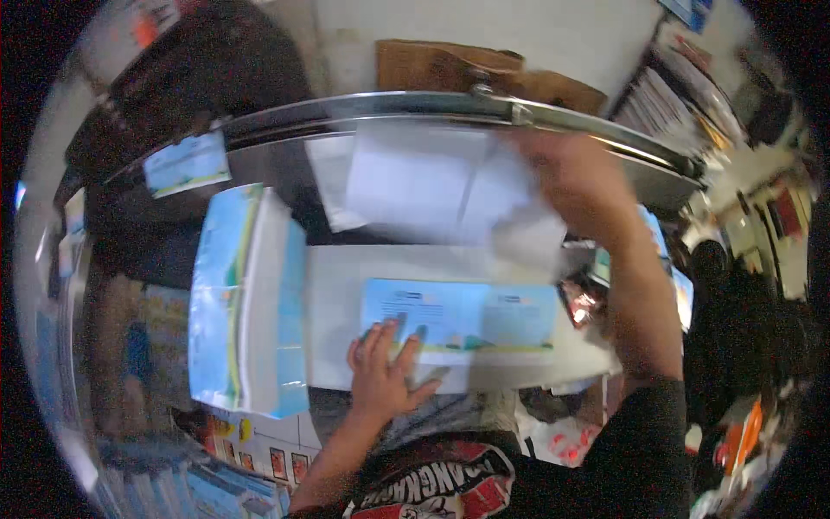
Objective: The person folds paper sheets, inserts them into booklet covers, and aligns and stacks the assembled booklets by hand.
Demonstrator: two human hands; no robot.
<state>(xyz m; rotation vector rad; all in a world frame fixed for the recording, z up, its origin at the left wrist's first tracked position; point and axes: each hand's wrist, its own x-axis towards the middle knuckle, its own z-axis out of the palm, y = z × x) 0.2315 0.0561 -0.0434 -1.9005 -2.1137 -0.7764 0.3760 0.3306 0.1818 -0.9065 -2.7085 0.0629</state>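
My left hand [386, 370] lies with its fingers spread on the lower left part of a light blue printed sheet [428, 303]. That sheet rests on a pale work surface [333, 268] in front of me. My right hand [571, 177] is stretched out to the far side, smeared by motion, beside white paper sheets [415, 186]. A blurred pale shape [527, 238] hangs just below this hand; whether the fingers hold it I cannot make out. To the left stands a thick stack of blue-covered paper [229, 298], its white page edges facing the work surface.
A metal rail [346, 111] runs across the far side. Beyond it lies brown cardboard [450, 67]. A small blue printed card [188, 163] sits at the far left. More blue printed stacks [216, 493] are at the lower left, and piled papers [657, 108] at the far right.
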